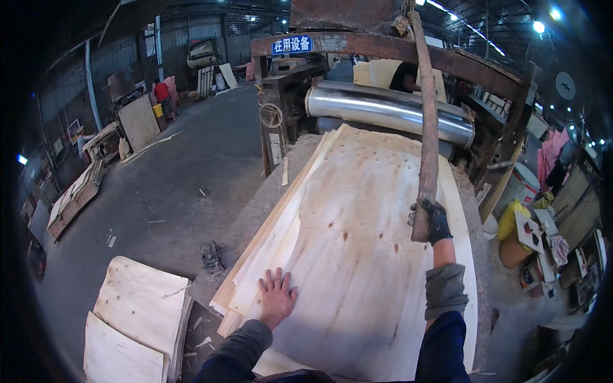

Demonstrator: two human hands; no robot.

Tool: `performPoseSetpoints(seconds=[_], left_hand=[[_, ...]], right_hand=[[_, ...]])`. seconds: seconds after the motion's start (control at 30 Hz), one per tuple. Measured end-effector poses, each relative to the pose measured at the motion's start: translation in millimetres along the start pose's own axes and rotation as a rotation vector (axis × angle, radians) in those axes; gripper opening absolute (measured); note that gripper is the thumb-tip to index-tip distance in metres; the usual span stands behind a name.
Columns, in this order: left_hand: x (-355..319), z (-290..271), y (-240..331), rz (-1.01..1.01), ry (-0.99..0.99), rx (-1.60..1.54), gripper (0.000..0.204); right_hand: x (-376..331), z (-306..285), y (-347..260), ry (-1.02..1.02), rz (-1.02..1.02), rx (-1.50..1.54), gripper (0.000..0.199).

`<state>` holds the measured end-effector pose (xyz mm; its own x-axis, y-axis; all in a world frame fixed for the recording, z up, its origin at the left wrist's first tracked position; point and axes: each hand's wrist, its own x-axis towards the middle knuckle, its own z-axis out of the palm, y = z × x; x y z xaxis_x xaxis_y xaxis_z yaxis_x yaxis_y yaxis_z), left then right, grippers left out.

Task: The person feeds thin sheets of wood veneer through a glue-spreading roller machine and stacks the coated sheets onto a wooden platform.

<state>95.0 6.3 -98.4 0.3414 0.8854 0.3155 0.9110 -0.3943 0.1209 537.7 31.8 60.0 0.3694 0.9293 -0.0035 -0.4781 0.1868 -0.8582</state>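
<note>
The veneer sheet (357, 255) lies on the table, its far edge at the rollers (389, 108) but not yet fed through. Left hand (276, 297) rests open and flat on the sheet. Gloved right hand (431, 220) grips the rusty lever (426, 127).

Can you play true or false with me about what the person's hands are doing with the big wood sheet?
1. The left hand lies flat on the wood veneer sheet. True.
2. The right hand is bare. False: it wears a dark glove.
3. The right hand grips a rusty lever. True.
4. The shiny metal roller sits at the near end of the sheet. False: it is at the far end.
5. More wood sheets lie on the floor at the left. True.
</note>
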Motion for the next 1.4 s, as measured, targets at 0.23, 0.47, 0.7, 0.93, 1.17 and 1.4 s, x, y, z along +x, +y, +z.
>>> performPoseSetpoints(seconds=[0.23, 0.47, 0.7, 0.93, 1.17, 1.4], left_hand=[[1, 4, 1, -0.011, -0.022, 0.052, 0.052], [-1, 8, -4, -0.001, -0.011, 0.077, 0.052], [1, 8, 0, 0.0, -0.011, 0.024, 0.052], [1, 4, 1, -0.007, -0.03, 0.004, 0.052], [1, 4, 1, -0.002, -0.019, 0.006, 0.052], [1, 6, -1, 0.0, -0.033, -0.018, 0.054]], right_hand=[[21, -4, -7, -0.057, -0.005, -0.045, 0.031], [21, 0, -4, -0.062, -0.017, -0.054, 0.032], [19, -4, -4, -0.028, 0.007, -0.059, 0.031], [19, -1, 1, -0.03, 0.046, -0.016, 0.031], [16, 3, 0, -0.043, 0.039, -0.032, 0.033], [13, 3, -3, -0.04, 0.038, -0.024, 0.031]])
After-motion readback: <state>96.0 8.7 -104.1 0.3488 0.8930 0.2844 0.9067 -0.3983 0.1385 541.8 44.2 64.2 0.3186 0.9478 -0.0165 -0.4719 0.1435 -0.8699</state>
